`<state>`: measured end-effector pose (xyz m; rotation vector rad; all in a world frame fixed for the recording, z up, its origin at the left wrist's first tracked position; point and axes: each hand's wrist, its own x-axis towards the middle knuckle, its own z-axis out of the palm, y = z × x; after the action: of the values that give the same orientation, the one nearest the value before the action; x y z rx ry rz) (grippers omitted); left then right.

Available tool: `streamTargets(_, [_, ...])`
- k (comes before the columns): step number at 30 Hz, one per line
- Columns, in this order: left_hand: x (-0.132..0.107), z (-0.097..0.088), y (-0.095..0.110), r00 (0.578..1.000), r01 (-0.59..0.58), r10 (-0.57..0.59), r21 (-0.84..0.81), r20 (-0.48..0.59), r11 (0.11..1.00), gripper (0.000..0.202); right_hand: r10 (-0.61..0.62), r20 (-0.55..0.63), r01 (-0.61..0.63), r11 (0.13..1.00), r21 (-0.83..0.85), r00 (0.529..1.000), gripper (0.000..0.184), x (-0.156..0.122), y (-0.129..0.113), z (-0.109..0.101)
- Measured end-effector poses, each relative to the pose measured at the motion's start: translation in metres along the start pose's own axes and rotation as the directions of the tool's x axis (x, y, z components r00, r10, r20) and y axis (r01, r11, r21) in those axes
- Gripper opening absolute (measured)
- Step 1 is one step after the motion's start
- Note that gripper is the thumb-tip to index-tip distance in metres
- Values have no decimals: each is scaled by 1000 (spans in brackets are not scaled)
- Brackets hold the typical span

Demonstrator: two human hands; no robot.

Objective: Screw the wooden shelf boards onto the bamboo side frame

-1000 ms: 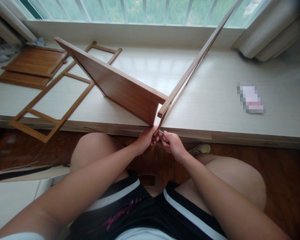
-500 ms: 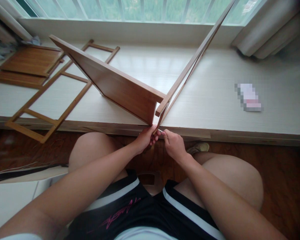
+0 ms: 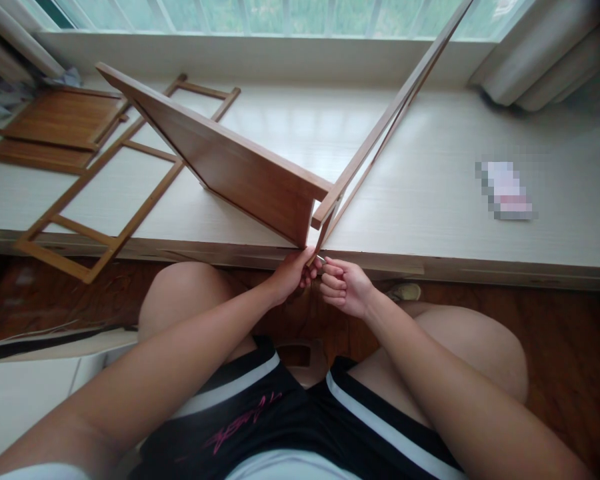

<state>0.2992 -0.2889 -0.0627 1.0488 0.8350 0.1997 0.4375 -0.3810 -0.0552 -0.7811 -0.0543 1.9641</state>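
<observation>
My left hand (image 3: pixel 293 272) is closed around the near lower end of a slim wooden frame (image 3: pixel 367 151), which leans up and away to the right. A wooden panel (image 3: pixel 235 167) stands tilted on its edge and meets that frame at the corner just above my fingers. Between thumb and fingertips, my right hand (image 3: pixel 347 287) pinches a thin silver metal tool (image 3: pixel 321 259), perhaps a hex key, against the frame's end. Most of the tool is hidden, as is whatever it touches inside the corner.
On the pale ledge (image 3: pixel 425 220), a ladder-like wooden frame (image 3: pixel 147 200) lies at left, its near end over the edge. Wooden panels (image 3: pixel 63 120) lie beyond it. A blurred pink-and-white item (image 3: pixel 510 190) rests at right. Curtains (image 3: pixel 525 60) flank the window.
My right hand has turned at the wrist, so its curled fingers now show beside the corner. My left hand keeps its hold, and the wooden parts have not visibly moved.
</observation>
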Motion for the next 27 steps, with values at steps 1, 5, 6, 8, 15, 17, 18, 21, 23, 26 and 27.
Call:
streamTargets(1, [0,0,0,1000,1,-1,4,0,1000,52,1,-10,-1,1000,2,1000,42,-1,0,1])
streamTargets(5, [-1,0,1,1000,0,0,18,-8,1000,53,-102,-129,85,988,-128,986,44,-2,3,6])
streamTargets(6, [-1,0,2,1000,0,0,21,-11,1000,54,-134,-157,105,979,-176,979,44,-2,4,8])
streamTargets(8, [-1,1,2,1000,0,0,25,-15,1000,54,-172,-185,121,959,-256,968,45,-2,6,10])
streamTargets(15, [-1,2,2,1000,1,0,27,-28,1000,55,-570,-109,137,372,-918,814,41,-2,8,4])
streamTargets(17, [-1,2,2,1000,-1,2,25,-27,1000,54,-678,-40,-49,6,-999,734,35,-5,10,3])
streamTargets(18, [-1,2,3,1000,-1,2,24,-26,1000,54,-706,-26,-155,-119,-981,708,33,-6,11,3])
streamTargets(21, [-1,2,2,1000,0,0,18,-19,1000,54,-724,-25,-307,-260,-915,689,34,-8,13,3])
streamTargets(23, [-1,2,2,1000,1,-1,11,-18,1000,54,-710,-29,-263,-223,-939,704,37,-8,13,4])
streamTargets(26, [-1,1,0,1000,2,-2,-1,-19,1000,53,-683,2,-18,-22,-1000,731,44,-5,12,4])
streamTargets(27, [0,1,0,1000,3,-3,-5,-17,1000,52,-676,16,90,74,-993,737,45,-3,12,4])
